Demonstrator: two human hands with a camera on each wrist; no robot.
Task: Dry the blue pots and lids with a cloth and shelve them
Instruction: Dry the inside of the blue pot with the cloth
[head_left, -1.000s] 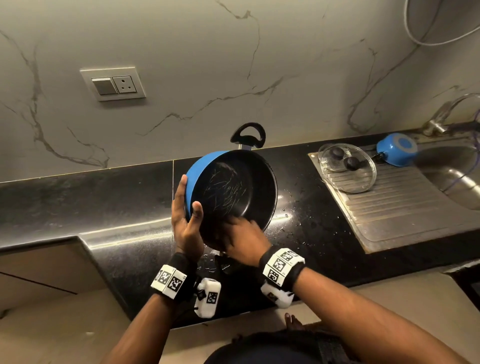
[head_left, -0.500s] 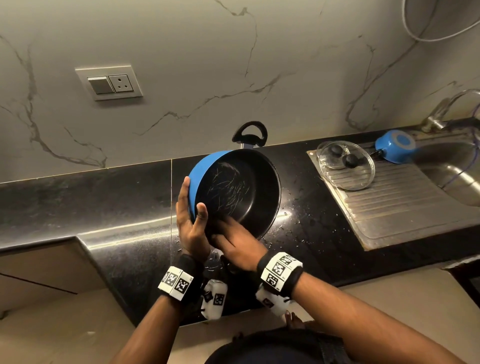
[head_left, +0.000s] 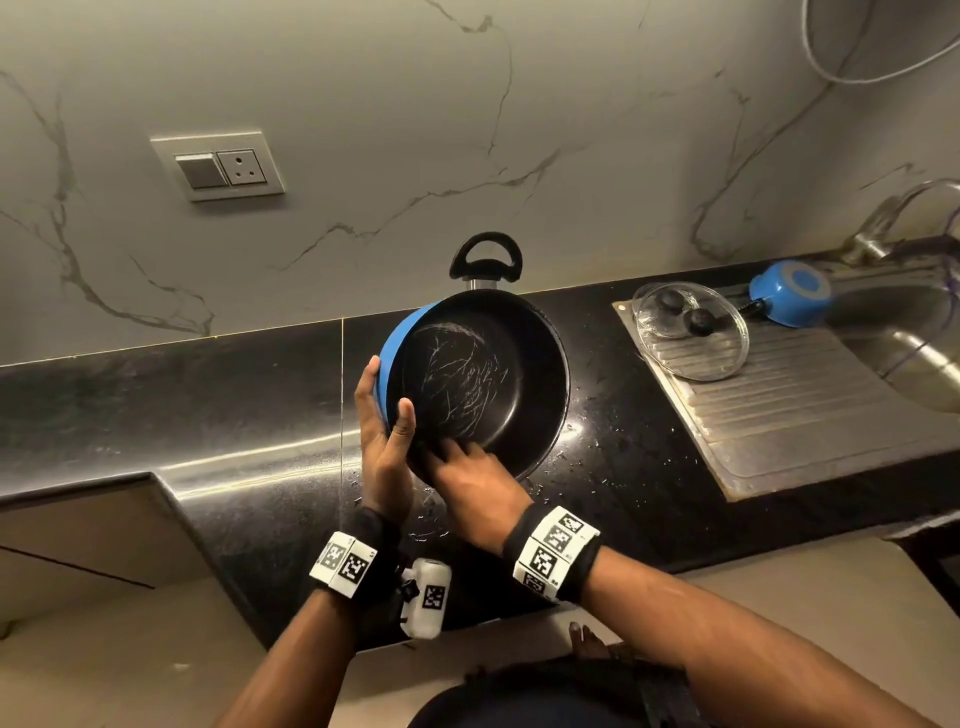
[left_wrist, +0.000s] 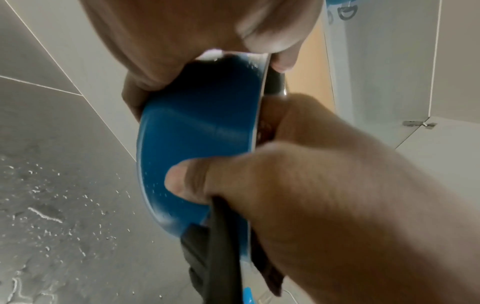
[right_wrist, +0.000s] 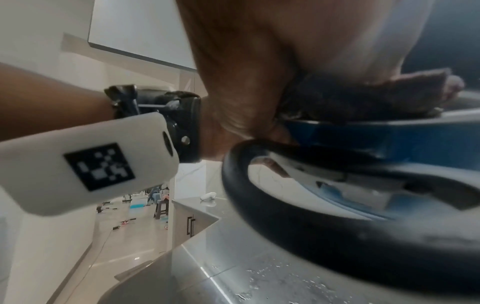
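Observation:
A big blue pot (head_left: 467, 384) with a scratched black inside is held tilted above the counter, its mouth facing me. One black loop handle (head_left: 485, 257) points up; the other (right_wrist: 259, 205) hangs low. My left hand (head_left: 384, 441) grips the left rim, thumb inside and fingers behind the blue wall (left_wrist: 197, 127). At the lower rim my right hand (head_left: 467, 478) pinches a dark cloth (right_wrist: 363, 98) over the edge, thumb on the wet blue outside. From the head view the cloth is mostly hidden under that hand.
A glass lid (head_left: 691, 332) lies on the steel drainboard (head_left: 810, 415) at right, with a small blue pot (head_left: 789, 293) upside down behind it. Beyond are the sink (head_left: 924, 348) and tap (head_left: 883, 223). Water drops speckle the black counter (head_left: 208, 415) below the pot.
My right hand with the cloth has slid a little along the pot's lower rim toward my left hand. The pot stays tilted in the left hand's grip.

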